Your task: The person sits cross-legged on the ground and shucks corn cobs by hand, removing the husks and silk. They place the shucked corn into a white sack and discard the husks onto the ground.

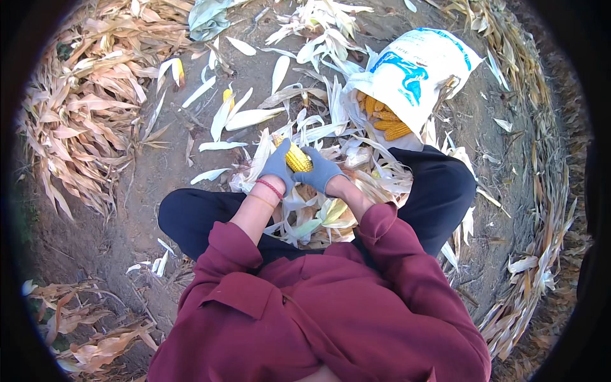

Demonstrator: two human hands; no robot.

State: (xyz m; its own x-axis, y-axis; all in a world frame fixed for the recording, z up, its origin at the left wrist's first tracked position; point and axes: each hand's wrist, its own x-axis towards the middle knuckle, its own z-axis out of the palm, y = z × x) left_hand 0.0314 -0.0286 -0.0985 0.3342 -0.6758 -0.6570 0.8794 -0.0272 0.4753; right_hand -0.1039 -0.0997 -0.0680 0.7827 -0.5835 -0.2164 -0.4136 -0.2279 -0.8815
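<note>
A yellow ear of corn (298, 159), its kernels bare, lies between my two hands above my lap. My left hand (277, 167), in a grey glove, grips its left side near the upper end. On the other side my right hand (321, 171), gloved alike, holds the lower end with the thumb up against the cob. Pale corn husks (329, 212) are heaped beneath the hands, between my bent legs. To the upper right, a white woven sack (429, 62) with blue print lies on its side, with several husked ears (394, 128) showing in its mouth.
Partly husked ears lie on the soil at the upper left, one (228, 98) near the hands and one (178, 71) farther off. Dry corn leaves (90, 95) are piled at the left, and more (534, 267) line the right edge. A crumpled greenish plastic bag (208, 19) lies at the top.
</note>
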